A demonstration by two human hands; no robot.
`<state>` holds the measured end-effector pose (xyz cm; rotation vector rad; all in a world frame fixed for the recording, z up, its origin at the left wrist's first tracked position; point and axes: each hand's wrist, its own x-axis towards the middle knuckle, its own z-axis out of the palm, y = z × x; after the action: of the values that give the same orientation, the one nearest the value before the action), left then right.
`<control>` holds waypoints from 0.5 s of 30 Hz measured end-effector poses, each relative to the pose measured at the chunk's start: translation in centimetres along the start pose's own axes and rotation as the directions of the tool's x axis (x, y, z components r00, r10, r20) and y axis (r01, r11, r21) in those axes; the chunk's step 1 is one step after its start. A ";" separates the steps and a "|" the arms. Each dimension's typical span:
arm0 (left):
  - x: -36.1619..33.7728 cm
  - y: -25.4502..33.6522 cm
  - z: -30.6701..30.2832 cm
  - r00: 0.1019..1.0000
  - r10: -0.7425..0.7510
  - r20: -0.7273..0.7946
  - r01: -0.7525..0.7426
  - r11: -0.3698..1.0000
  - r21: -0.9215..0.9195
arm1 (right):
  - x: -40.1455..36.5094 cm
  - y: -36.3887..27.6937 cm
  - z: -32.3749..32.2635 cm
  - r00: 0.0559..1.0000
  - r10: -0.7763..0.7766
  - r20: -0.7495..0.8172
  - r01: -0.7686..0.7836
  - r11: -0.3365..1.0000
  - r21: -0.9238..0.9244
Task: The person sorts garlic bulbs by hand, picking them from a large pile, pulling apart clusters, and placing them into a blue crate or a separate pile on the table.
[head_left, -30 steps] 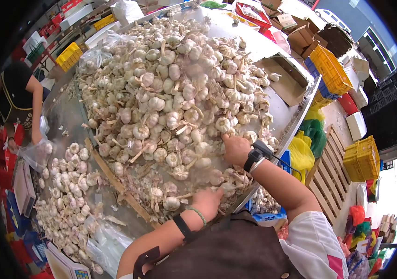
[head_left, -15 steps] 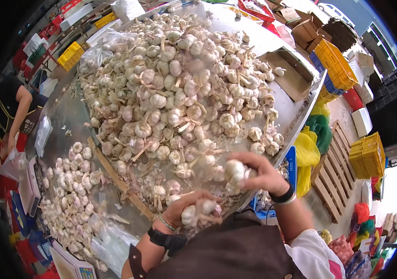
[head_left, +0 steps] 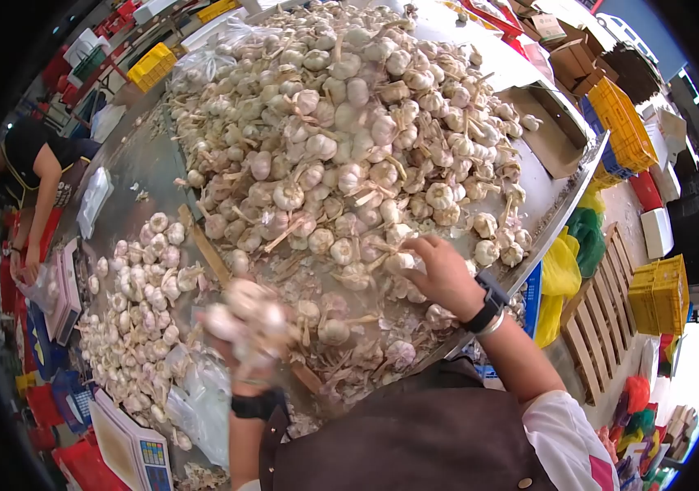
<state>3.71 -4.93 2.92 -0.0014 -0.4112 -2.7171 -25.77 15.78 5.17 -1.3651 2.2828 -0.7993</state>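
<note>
My left hand [head_left: 231,348], blurred by motion, is wrapped around several garlic bulbs [head_left: 253,317] with pale, rounded heads. It hangs over the wooden strip [head_left: 207,247] between the two heaps. At the near edge of the big garlic pile [head_left: 325,147], my right hand [head_left: 446,280] has its fingers curled over a single garlic bulb [head_left: 401,263]. Many bulbs in this pile still carry dry stems. Left of the strip lies a smaller heap of cleaner, trimmed garlic [head_left: 132,315]. Loose skins and a few bulbs [head_left: 334,331] lie between my hands.
Scales [head_left: 120,434] stand at the metal table's left edge, beside a clear plastic bag [head_left: 206,405]. Another person [head_left: 42,168] works at the far left. A cardboard box [head_left: 541,135], yellow crates [head_left: 658,295] and a wooden pallet [head_left: 611,315] are on the right.
My left hand has swung left with its garlic bulbs, toward the smaller heap. My right hand has moved to the pile's near edge; the bulb it held up before is no longer raised.
</note>
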 end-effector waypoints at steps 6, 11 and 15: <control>-0.4 12.5 -1.2 0.060 0.966 -0.252 0.215 0.234 0.948 | 1.0 2.4 4.1 0.979 0.157 0.133 -0.133 0.976 -0.175; 3.4 0.2 1.2 0.855 0.496 -0.150 0.345 -0.329 0.879 | 1.7 0.9 3.0 0.973 0.169 0.157 -0.153 0.982 -0.106; 4.5 -7.8 -0.5 0.980 0.121 -0.156 0.196 -0.667 0.718 | 0.7 1.3 -2.2 0.967 0.163 0.197 -0.251 0.753 0.608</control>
<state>-3.41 0.10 0.48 0.8228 -2.8274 -0.8001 -28.21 16.21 6.01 -0.8041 1.7643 -1.2100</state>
